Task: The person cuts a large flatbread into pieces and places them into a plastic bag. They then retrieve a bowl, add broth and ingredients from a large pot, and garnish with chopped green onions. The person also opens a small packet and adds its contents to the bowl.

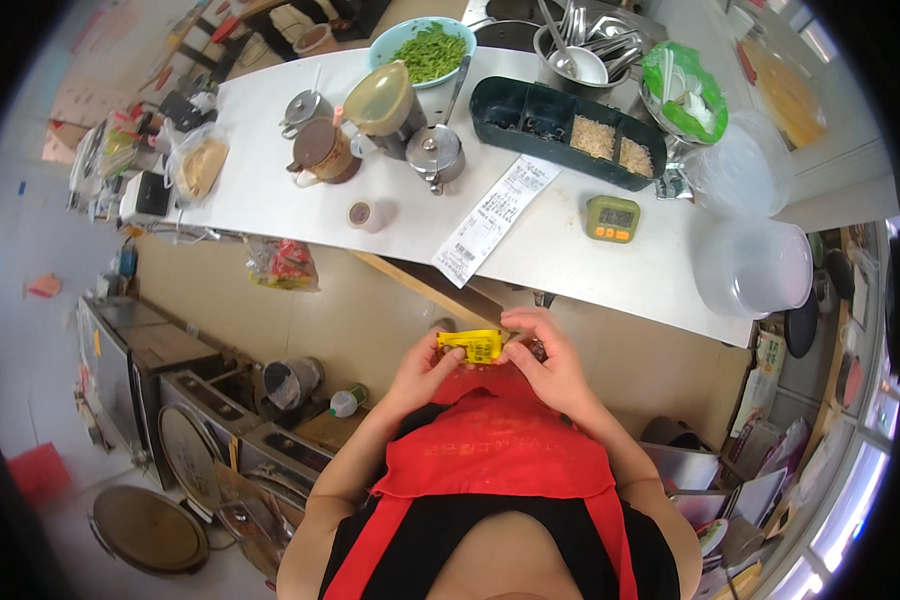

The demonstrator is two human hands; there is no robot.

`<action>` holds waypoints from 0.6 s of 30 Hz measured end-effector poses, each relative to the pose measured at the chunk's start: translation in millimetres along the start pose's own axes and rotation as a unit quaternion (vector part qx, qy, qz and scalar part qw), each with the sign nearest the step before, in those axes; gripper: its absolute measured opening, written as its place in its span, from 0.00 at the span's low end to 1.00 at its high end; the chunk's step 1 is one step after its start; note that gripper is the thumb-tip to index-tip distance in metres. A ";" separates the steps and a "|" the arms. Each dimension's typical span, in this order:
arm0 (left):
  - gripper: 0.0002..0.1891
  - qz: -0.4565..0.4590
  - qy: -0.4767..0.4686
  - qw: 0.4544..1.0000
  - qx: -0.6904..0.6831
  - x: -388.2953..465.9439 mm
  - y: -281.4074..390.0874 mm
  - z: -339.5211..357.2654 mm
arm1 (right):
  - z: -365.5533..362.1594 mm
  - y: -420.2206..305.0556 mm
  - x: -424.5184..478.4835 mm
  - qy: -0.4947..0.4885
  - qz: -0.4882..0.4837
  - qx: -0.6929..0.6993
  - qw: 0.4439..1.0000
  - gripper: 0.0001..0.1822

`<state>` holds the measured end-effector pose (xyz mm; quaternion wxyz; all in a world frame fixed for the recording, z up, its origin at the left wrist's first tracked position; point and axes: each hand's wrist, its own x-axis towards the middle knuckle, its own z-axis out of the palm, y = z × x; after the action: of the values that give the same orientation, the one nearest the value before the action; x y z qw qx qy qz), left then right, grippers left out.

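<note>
A small yellow sachet (481,346) with printing on it is held level in front of my red apron (495,442). My left hand (429,364) pinches its left end between thumb and fingers. At the sachet's right end, the thumb and fingers of my right hand (543,356) close on its edge. Something dark and shiny shows partly behind the right fingers; I cannot tell what it is. Both hands are just off the near edge of the white table (592,274). An open wooden drawer (427,289) juts out under the tabletop, just beyond my hands.
A printed receipt (495,217) overhangs the table edge. Nearby are a green timer (612,219), a small cup (365,216), lidded metal pots (435,154), a dark divided box (495,112), a bowl of chopped greens (380,52) and stacked clear plastic containers (754,266). Round griddles (149,529) stand lower left.
</note>
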<state>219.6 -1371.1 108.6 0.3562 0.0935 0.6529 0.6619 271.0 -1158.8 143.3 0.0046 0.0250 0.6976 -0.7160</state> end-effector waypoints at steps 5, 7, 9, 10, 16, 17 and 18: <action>0.11 -0.089 -0.082 0.987 -0.103 13.5 29.1 -35.0 | 33.9 -14.7 31.3 -0.072 0.034 0.114 0.990 0.13; 0.13 -0.131 -0.103 0.977 -0.133 17.6 37.6 -55.5 | 65.1 -14.0 46.3 -0.085 -0.011 0.055 0.995 0.14; 0.17 -0.172 -0.112 0.961 -0.185 16.0 36.2 -88.9 | 88.0 -15.9 66.8 -0.101 -0.140 -0.139 0.975 0.14; 0.21 -0.180 -0.135 0.968 -0.111 18.1 36.5 -108.8 | 99.1 -17.0 74.6 -0.119 -0.141 -0.168 0.968 0.15; 0.25 -0.103 -0.247 0.963 -0.027 26.3 56.9 -170.6 | 147.5 -12.2 100.8 -0.027 -0.167 -0.292 0.941 0.16; 0.25 -0.115 -0.282 0.949 -0.077 29.6 62.0 -175.6 | 152.8 -11.8 103.2 -0.005 -0.168 -0.292 0.941 0.16; 0.25 -0.127 -0.313 0.933 -0.125 33.1 68.1 -181.2 | 157.1 -11.8 105.0 0.006 -0.163 -0.273 0.948 0.17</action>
<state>65.0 -1488.7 137.2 0.6325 0.1663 0.4269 0.6246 161.1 -1312.5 154.6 -0.1102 -0.0869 0.8610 -0.4888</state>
